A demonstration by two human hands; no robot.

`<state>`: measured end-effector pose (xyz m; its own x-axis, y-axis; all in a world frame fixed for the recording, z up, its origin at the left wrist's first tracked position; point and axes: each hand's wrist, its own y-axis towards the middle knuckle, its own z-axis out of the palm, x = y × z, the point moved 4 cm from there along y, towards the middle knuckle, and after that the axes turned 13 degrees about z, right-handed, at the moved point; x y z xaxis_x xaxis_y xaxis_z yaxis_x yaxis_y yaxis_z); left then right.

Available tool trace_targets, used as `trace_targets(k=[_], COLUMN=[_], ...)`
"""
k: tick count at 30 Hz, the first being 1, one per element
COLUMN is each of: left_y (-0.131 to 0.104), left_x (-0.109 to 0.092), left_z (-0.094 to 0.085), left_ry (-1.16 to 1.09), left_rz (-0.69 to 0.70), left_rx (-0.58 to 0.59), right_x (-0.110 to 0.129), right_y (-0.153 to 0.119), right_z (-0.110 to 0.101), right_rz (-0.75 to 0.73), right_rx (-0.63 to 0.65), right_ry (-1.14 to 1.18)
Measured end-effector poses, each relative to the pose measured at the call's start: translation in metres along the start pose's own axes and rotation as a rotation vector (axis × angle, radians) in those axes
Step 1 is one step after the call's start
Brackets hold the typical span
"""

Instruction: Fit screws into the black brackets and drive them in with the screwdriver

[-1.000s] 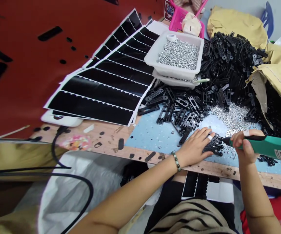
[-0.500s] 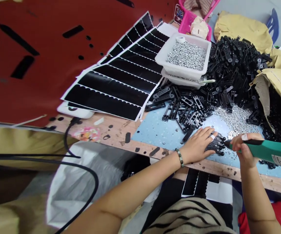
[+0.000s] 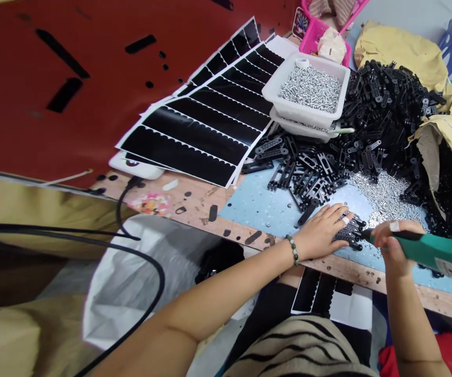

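Observation:
My left hand (image 3: 320, 234) rests on the blue mat at the table's front, thumb and fingers around a row of black plastic links (image 3: 352, 230) lying side by side. A green electric screwdriver (image 3: 440, 254) is in my right hand (image 3: 395, 245), whose fingers wrap its black front end. The tool lies nearly level, its tip pointing left at the right edge of the links. I cannot make out the screw under the tip. Loose silver screws (image 3: 393, 196) are scattered just behind the hands, next to a large heap of black links (image 3: 391, 104).
Stacked white tubs (image 3: 267, 94) hold silver screws. Sheets of black stickers (image 3: 194, 131) lie at left against a red panel (image 3: 104, 31). A pink basket (image 3: 308, 44) and yellow sacks (image 3: 402, 47) are behind. Black cables (image 3: 132, 251) hang off the table's left front.
The whole view has shifted, so the table and its things appear slightly farther right. Both hands, the links and the screwdriver keep about the same places relative to each other.

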<state>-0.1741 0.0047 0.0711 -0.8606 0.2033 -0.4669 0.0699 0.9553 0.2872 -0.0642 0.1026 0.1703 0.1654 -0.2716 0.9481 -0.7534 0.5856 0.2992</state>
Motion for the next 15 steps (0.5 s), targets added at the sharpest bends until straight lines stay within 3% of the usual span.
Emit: trace_targets(k=[3,9,15], left_y=[0.000,0.001,0.000], left_x=[0.000,-0.001,-0.002], left_z=[0.000,-0.001,-0.003], left_ry=[-0.003,-0.006,-0.010], left_rz=[0.012,0.010,0.015], left_rx=[-0.011,-0.019,-0.026], right_x=[0.008,-0.001,0.005], right_y=[-0.005,-0.005,-0.007], right_z=[0.003,0.010,0.010], right_rz=[-0.098,-0.032,-0.055], right_rx=[0.016,0.046,0.028], right_ry=[0.136,0.103,0.100])
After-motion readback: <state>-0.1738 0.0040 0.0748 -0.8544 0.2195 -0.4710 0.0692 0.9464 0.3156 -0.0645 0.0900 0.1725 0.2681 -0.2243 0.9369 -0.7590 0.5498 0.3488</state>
